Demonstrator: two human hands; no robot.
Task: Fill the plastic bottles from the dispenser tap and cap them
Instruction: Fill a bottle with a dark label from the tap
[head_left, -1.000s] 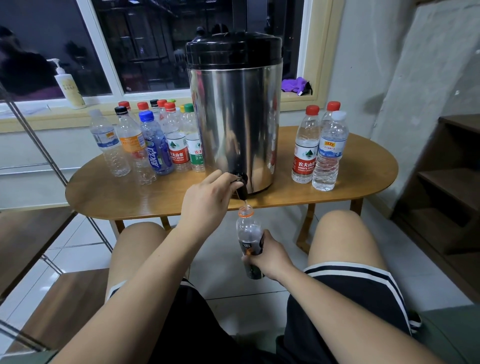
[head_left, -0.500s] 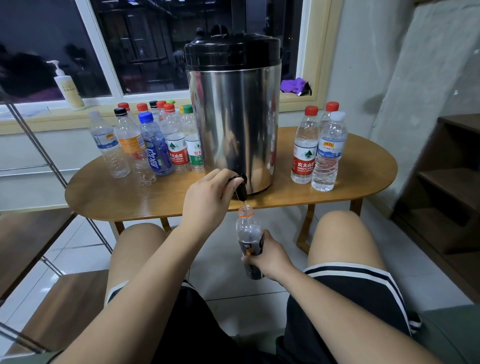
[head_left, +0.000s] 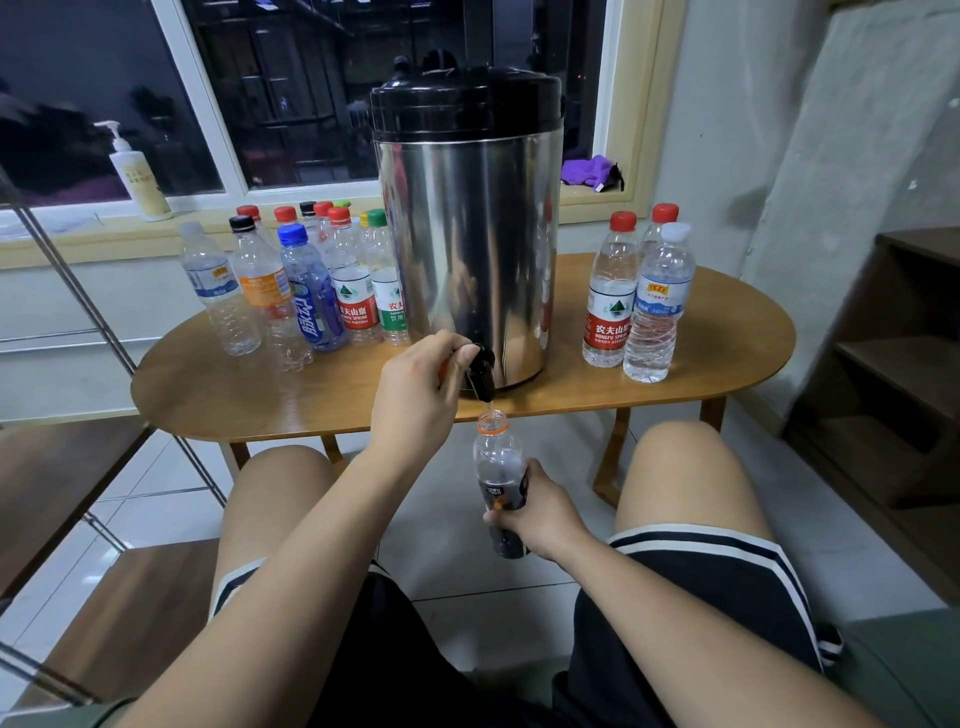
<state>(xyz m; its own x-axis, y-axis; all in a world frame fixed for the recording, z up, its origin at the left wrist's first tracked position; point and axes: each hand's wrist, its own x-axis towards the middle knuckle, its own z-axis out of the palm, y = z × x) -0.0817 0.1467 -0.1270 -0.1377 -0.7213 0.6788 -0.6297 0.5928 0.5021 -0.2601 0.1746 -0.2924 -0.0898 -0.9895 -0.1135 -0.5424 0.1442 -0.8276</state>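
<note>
A steel dispenser (head_left: 470, 249) with a black lid stands on the oval wooden table (head_left: 260, 400). My left hand (head_left: 415, 395) grips its black tap (head_left: 480, 371) at the table's front edge. Right below the spout, my right hand (head_left: 540, 512) holds an uncapped dark-labelled bottle (head_left: 497, 467) with an orange neck ring, upright; a thin stream runs into its mouth. Several capped empty bottles (head_left: 306, 291) stand left of the dispenser. Three capped bottles (head_left: 636, 301) holding water stand to its right.
My bare knees sit under the table's front edge, either side of the bottle. A pump bottle (head_left: 137, 176) and a purple cloth (head_left: 589, 171) lie on the window sill. A dark wooden shelf (head_left: 904, 364) is at the right, metal rails and a bench at the left.
Almost nothing moved. Both hands hold their places at the tap and under the spout while the stream keeps running into the bottle.
</note>
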